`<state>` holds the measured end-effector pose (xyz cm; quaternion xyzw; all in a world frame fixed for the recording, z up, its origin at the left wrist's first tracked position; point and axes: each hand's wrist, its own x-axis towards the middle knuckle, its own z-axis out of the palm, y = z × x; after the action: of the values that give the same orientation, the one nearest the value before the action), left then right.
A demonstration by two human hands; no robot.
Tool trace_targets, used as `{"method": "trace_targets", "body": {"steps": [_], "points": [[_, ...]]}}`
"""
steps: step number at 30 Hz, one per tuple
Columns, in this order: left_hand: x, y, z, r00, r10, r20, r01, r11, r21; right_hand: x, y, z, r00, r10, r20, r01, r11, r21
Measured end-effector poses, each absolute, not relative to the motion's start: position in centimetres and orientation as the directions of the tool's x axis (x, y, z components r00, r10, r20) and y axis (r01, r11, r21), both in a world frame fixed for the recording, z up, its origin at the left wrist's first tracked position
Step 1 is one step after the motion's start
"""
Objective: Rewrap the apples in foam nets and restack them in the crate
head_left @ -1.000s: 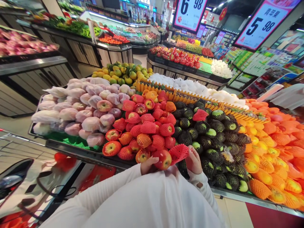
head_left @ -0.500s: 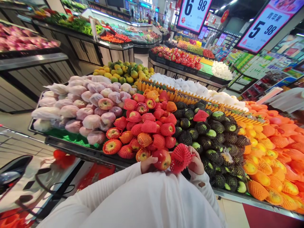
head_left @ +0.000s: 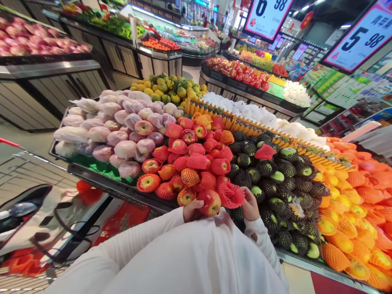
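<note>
A bare red apple [head_left: 210, 203] rests in my left hand [head_left: 192, 210], the thumb pressed on its side. My right hand [head_left: 250, 205] pinches the edge of a red foam net sleeve [head_left: 230, 195], whose open end shows an empty inside. Sleeve and apple are side by side, close to my body and just above the front edge of the fruit stand. Directly behind them lies a pile of apples in red and orange foam nets [head_left: 196, 161]. Green apples in black nets [head_left: 277, 176] are piled beyond my right hand.
Bagged pale pink fruit [head_left: 125, 149] fills the stand's left part. Fruit in orange nets [head_left: 339, 243] lies at the right. A shopping cart [head_left: 27, 163] holding bags stands at the left. Price screens [head_left: 355, 41] hang above at the upper right.
The foam net sleeve has tipped from upright to lying sideways, its opening now turned toward my right hand. The view has swung a little left. My left hand still holds the apple.
</note>
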<state>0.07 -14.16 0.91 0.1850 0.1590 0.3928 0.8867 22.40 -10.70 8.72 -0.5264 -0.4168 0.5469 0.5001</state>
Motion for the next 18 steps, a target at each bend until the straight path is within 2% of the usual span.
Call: {"method": "trace_targets", "body": {"steps": [3, 6, 11, 18], "points": [[0.2, -14.2, 1.2, 0.641, 0.761, -0.096, -0.657, 0.610, 0.443, 22.6, -11.3, 8.8, -0.017, 0.948, -0.317, -0.165, -0.315, -0.935], [0.3, -14.3, 1.2, 0.606, 0.792, -0.070, -0.705, 0.576, 0.413, 22.6, -11.8, 9.1, -0.133, 0.909, -0.394, -0.175, -0.413, -0.894], [0.5, -14.3, 1.0, 0.566, 0.817, -0.110, -0.743, 0.563, 0.361, 22.3, -11.8, 9.6, -0.161, 0.922, -0.351, -0.117, -0.371, -0.921], [0.7, -13.7, 2.6, 0.611, 0.790, -0.046, -0.704, 0.570, 0.423, 23.0, -11.1, 7.6, -0.121, 0.921, -0.369, -0.128, -0.383, -0.915]]}}
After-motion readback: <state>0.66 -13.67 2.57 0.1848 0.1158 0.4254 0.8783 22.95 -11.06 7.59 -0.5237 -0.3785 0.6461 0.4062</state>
